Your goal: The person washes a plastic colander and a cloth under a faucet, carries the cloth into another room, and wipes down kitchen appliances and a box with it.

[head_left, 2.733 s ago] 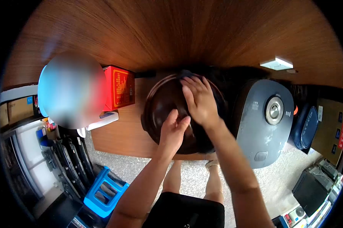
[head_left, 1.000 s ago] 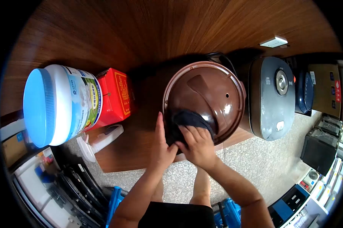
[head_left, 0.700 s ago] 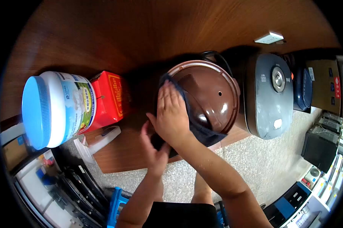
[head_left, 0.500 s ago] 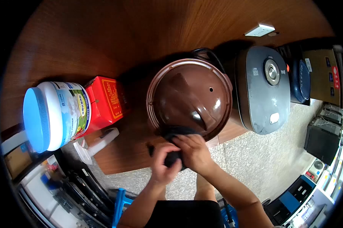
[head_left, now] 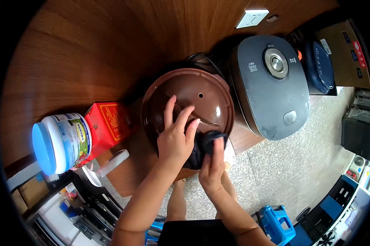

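Note:
A round, glossy brown pot lid (head_left: 185, 88) with a small vent hole tops a pot at the middle of the wooden surface. My left hand (head_left: 174, 141) is over the lid's near left part, fingers spread and apart; whether the fingertips touch it I cannot tell. In my right hand (head_left: 211, 168) a dark cloth (head_left: 196, 155) is bunched at the lid's near right rim. Part of the cloth lies behind my left hand. The lid's knob, if any, is hidden.
Right of the pot stands a grey rice cooker (head_left: 271, 86), close to its rim. At left are a red box (head_left: 111, 125), a white tub with blue lid (head_left: 64, 141) and a white handled object (head_left: 111, 164). A wall socket (head_left: 252, 19) is behind; a blue stool (head_left: 277, 225) stands below.
My left hand has let go of the cloth and reached over the lid, fingers spread. My right hand has moved off the lid to its near right rim with the cloth. The view has shifted.

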Demonstrator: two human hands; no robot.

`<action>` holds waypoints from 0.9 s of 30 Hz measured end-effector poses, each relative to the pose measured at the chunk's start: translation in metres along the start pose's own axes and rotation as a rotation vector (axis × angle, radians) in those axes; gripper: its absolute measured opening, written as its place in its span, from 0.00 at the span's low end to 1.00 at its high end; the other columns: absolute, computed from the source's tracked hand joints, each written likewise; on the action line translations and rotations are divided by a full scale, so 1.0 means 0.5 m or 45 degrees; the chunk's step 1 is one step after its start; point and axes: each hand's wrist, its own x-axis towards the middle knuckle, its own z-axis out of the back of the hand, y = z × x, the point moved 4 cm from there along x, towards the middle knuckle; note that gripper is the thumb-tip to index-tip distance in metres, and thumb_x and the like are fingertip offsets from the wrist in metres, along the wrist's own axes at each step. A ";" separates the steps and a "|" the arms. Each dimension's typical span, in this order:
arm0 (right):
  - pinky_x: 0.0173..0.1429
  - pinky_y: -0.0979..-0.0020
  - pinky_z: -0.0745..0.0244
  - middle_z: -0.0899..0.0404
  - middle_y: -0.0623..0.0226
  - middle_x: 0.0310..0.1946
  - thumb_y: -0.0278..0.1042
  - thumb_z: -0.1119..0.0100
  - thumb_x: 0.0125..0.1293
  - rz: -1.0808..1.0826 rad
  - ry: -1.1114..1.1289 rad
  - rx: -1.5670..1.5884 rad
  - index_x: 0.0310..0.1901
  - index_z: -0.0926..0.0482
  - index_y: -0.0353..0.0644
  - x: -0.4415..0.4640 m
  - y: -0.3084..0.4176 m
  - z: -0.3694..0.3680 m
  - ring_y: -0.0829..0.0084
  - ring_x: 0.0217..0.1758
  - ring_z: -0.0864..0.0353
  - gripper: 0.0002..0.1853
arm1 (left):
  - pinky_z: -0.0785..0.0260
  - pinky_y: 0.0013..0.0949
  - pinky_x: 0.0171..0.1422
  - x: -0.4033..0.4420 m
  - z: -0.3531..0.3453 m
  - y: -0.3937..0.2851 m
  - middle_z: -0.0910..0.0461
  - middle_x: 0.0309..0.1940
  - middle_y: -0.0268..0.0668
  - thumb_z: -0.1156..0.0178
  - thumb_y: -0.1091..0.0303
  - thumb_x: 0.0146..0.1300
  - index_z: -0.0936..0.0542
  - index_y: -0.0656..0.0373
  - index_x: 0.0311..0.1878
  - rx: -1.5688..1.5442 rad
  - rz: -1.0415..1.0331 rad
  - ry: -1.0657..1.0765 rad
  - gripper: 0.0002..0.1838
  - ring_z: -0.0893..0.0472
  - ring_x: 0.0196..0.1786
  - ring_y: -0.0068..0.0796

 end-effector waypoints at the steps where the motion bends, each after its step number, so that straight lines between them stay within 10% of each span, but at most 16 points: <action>1: 0.67 0.54 0.49 0.37 0.40 0.58 0.22 0.54 0.59 -0.008 0.008 -0.066 0.59 0.38 0.28 0.008 0.003 -0.003 0.43 0.64 0.41 0.24 | 0.28 0.39 0.48 -0.002 -0.008 0.003 0.44 0.65 0.47 0.46 0.60 0.62 0.28 0.51 0.54 0.056 -0.018 -0.045 0.18 0.27 0.53 0.49; 6: 0.69 0.56 0.52 0.37 0.45 0.60 0.37 0.55 0.66 0.105 0.191 -0.055 0.58 0.34 0.31 0.157 0.006 -0.021 0.47 0.67 0.44 0.23 | 0.24 0.37 0.41 0.006 -0.004 0.005 0.44 0.67 0.45 0.48 0.59 0.63 0.25 0.50 0.51 -0.002 -0.083 -0.169 0.15 0.21 0.47 0.44; 11: 0.68 0.61 0.50 0.34 0.47 0.59 0.45 0.56 0.67 0.210 0.495 -0.084 0.56 0.30 0.31 0.296 -0.010 -0.050 0.52 0.66 0.41 0.25 | 0.31 0.37 0.55 0.002 0.001 -0.005 0.46 0.68 0.43 0.46 0.63 0.61 0.29 0.47 0.58 -0.080 0.042 -0.099 0.21 0.33 0.62 0.47; 18: 0.66 0.62 0.42 0.29 0.48 0.53 0.17 0.57 0.57 -0.008 0.095 0.100 0.52 0.28 0.32 0.060 -0.056 0.020 0.56 0.62 0.33 0.20 | 0.30 0.33 0.55 -0.020 0.002 0.004 0.45 0.68 0.41 0.44 0.64 0.60 0.28 0.49 0.59 -0.267 0.069 -0.211 0.22 0.32 0.62 0.41; 21: 0.57 0.69 0.32 0.25 0.59 0.47 0.24 0.60 0.64 -0.400 0.038 0.614 0.52 0.29 0.31 0.219 0.007 0.031 0.69 0.50 0.25 0.16 | 0.30 0.31 0.55 -0.052 -0.003 -0.013 0.33 0.61 0.41 0.40 0.69 0.57 0.26 0.55 0.56 -0.377 -0.147 -0.272 0.22 0.27 0.58 0.40; 23: 0.57 0.72 0.32 0.25 0.58 0.49 0.22 0.58 0.65 -0.165 0.325 0.701 0.51 0.28 0.31 0.302 0.107 -0.016 0.71 0.52 0.26 0.15 | 0.29 0.31 0.53 -0.060 -0.010 -0.012 0.32 0.60 0.39 0.41 0.72 0.56 0.27 0.56 0.56 -0.419 -0.063 -0.191 0.22 0.26 0.56 0.37; 27: 0.66 0.63 0.40 0.25 0.62 0.52 0.26 0.46 0.52 0.885 1.772 -0.519 0.47 0.23 0.41 0.280 0.159 -0.237 0.56 0.61 0.34 0.18 | 0.26 0.38 0.34 -0.054 -0.009 0.009 0.25 0.50 0.37 0.46 0.75 0.51 0.25 0.61 0.40 -0.194 0.059 -0.071 0.11 0.20 0.34 0.40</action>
